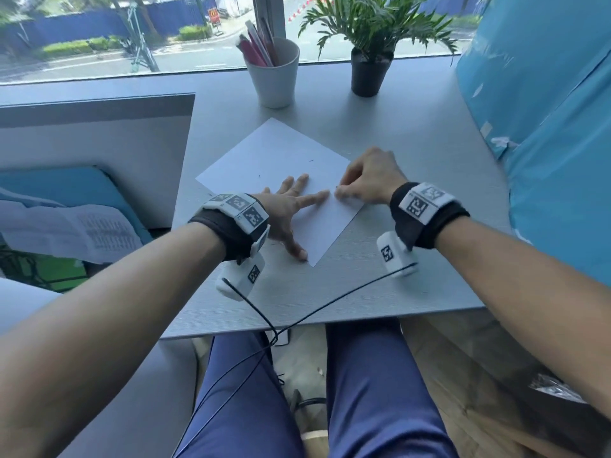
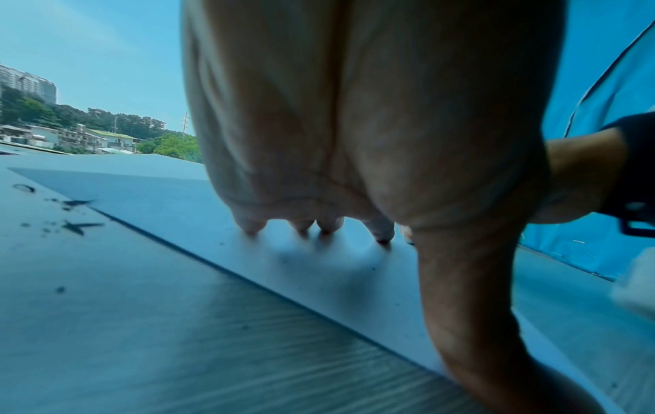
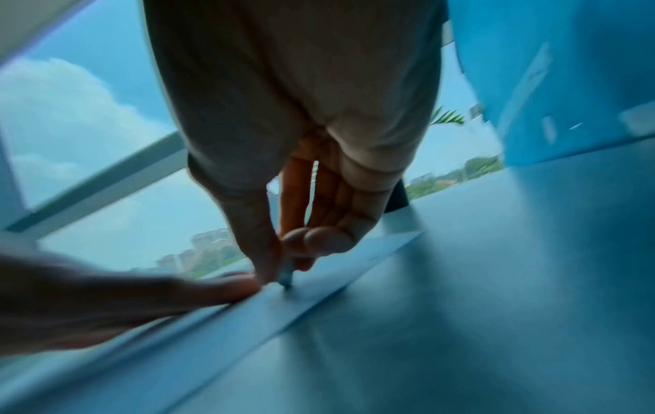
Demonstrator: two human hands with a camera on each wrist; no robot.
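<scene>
A white sheet of paper (image 1: 274, 160) lies turned like a diamond on the grey table (image 1: 413, 259). My left hand (image 1: 291, 203) lies flat on the sheet's near half with its fingers (image 2: 304, 224) spread and pressing down. The thumb reaches to the sheet's near corner. My right hand (image 1: 360, 183) is at the sheet's right edge and pinches a thin pen (image 3: 286, 277) between thumb and fingers, with its tip on the paper (image 3: 336, 269). Most of the pen is hidden inside the hand. The left index fingertip (image 3: 230, 285) lies just beside the pen tip.
At the back by the window stand a white cup of pens (image 1: 274, 74) and a potted plant (image 1: 370, 71). A blue plastic-wrapped bulk (image 1: 545, 110) borders the table's right side, and a grey partition (image 1: 99, 143) its left. Dark pen marks (image 2: 76, 224) dot the tabletop.
</scene>
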